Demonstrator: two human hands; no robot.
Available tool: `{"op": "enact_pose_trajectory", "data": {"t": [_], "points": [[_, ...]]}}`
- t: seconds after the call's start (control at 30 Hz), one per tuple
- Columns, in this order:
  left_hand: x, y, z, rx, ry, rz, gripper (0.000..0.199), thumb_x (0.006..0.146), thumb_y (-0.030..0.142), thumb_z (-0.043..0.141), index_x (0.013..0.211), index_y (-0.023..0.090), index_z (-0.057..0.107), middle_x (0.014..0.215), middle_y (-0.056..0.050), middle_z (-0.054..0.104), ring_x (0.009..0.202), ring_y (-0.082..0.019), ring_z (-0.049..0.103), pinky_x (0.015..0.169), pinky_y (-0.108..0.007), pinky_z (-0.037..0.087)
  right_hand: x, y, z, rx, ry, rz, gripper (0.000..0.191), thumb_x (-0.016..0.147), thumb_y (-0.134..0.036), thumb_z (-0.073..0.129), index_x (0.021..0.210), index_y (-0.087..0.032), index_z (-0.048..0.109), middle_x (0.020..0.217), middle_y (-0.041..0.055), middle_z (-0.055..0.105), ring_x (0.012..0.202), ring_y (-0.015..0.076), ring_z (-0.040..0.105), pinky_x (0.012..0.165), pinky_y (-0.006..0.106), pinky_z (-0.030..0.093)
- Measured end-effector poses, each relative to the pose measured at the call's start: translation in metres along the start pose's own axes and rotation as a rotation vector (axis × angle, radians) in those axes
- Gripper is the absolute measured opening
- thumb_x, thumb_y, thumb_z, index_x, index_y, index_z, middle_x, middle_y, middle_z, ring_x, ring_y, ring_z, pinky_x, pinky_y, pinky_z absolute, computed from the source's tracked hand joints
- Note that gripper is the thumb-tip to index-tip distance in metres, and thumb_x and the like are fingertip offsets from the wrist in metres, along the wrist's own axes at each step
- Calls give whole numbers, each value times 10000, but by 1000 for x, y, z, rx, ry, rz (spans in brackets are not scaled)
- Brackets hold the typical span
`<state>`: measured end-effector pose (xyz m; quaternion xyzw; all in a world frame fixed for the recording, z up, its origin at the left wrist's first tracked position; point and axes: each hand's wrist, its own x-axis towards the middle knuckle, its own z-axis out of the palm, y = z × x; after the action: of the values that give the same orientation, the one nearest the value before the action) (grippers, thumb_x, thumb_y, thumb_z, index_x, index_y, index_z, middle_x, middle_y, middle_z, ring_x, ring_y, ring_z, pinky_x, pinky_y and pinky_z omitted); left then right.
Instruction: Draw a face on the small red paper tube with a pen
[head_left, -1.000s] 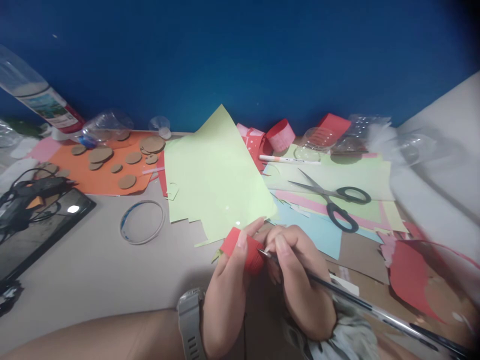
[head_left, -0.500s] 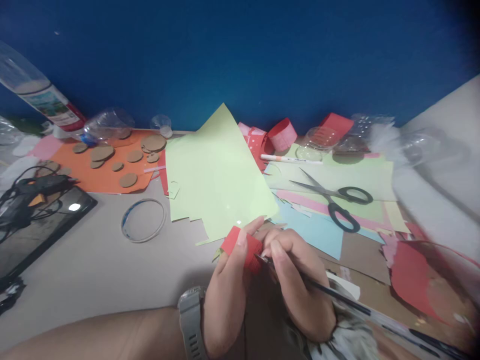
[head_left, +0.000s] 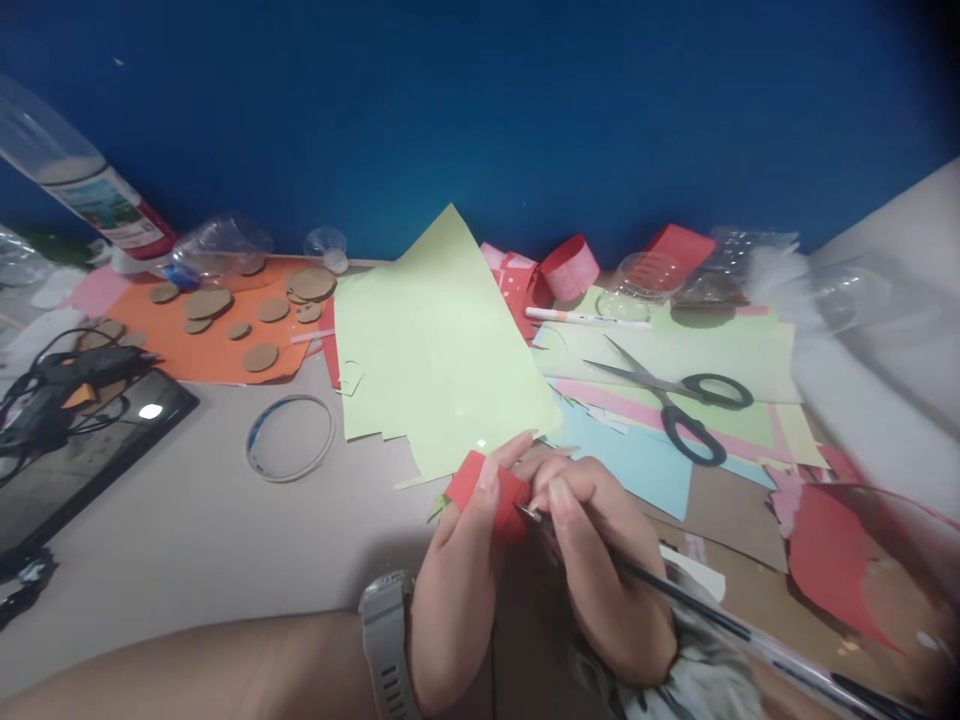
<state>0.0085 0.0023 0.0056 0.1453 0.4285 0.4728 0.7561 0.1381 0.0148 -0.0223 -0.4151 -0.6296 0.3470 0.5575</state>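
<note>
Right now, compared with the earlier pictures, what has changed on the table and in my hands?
Very little: the tip of the pen-like tool shifted slightly at the red paper. The whole view also drifted a little. Nothing was taken or let go: the left hand keeps the paper, the right hand the tool. The scissors stayed open.

A grey tabletop point(head_left: 315, 540) with black-handled scissors point(head_left: 667, 395), a tape ring point(head_left: 291, 438), coloured paper point(head_left: 442, 350) and cardboard discs point(head_left: 208, 303).

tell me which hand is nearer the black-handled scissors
Right. In view, the right hand is below and left of the black-handled scissors; the left hand, holding red paper, is farther left.
</note>
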Motion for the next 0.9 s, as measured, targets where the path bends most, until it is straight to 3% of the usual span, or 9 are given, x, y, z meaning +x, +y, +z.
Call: {"op": "enact_pose_trajectory", "data": {"t": [0.13, 0.3, 0.5, 0.6, 0.73, 0.9], "points": [[0, 1, 2, -42, -16, 3, 638, 1139, 717, 754, 1535, 231, 870, 1611, -169, 888, 1757, -454, 620, 1561, -652, 288, 1, -1, -1, -11, -49, -51, 454, 1329, -370, 570, 890, -273, 634, 744, -28, 630, 673, 192, 607, 655, 333, 490], [-1, 1, 2, -43, -16, 12, 596, 1156, 688, 747, 1515, 232, 881, 1645, -162, 875, 1791, -450, 587, 1567, -652, 287, 1, -1, 0, 11, 16, -3, 433, 1322, -377, 579, 904, -277, 631, 805, -11, 669, 726, 203, 651, 666, 332, 512], [-1, -1, 2, -52, -14, 13, 596, 1166, 693, 725, 1507, 232, 890, 1599, -174, 899, 1782, -453, 601, 1572, -674, 274, 0, -1, -3, -40, -71, -45, 423, 1318, -337, 562, 908, -273, 640, 755, -21, 660, 653, 190, 622, 624, 334, 486], [-1, 0, 2, -52, -20, 14, 594, 1160, 689, 742, 1513, 234, 890, 1589, -168, 905, 1779, -453, 605, 1573, -673, 276, 0, -2, -4, -48, -41, -50, 373, 1298, -262, 568, 930, -277, 628, 764, -30, 653, 668, 184, 643, 642, 322, 504], [-2, 2, 2, -21, -7, 11, 566, 1190, 703, 695, 1482, 268, 911, 1611, -126, 903, 1740, -416, 654, 1556, -625, 341, 3, -7, -4, -105, -138, -83, 332, 1170, -76, 630, 902, -271, 612, 743, -50, 652, 633, 157, 629, 618, 290, 488], [-3, 2, 2, -57, -9, 0, 515, 1206, 650, 698, 1471, 265, 914, 1566, -108, 927, 1689, -376, 710, 1526, -584, 403, 5, -11, -3, -106, -75, -91, 321, 1139, -50, 615, 915, -280, 607, 740, -56, 653, 623, 158, 641, 602, 287, 495]]}}
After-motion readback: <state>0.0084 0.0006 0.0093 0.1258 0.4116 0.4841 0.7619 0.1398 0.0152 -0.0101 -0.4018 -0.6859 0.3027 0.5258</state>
